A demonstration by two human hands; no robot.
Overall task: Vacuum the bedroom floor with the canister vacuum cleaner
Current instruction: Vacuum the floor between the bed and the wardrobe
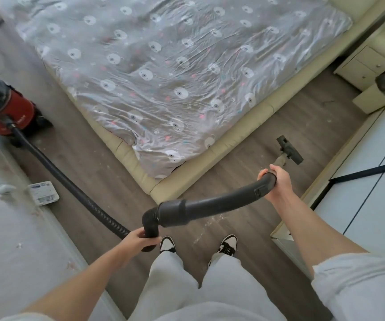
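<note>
Grey wood floor point(244, 144) beside the bed point(163, 77): our right hand point(277, 181) grips the curved handle point(221, 203), left hand point(138, 238) grips the hose point(71, 181). Red canister point(4, 107) sits well behind; brush head point(289, 149) mid-pass, and next we should draw it back over the white debris point(212, 222) near our feet.

Pushed-up grey sleeves point(358, 283), grey trousers point(175, 290), black-and-white trainers point(227, 245)
</note>
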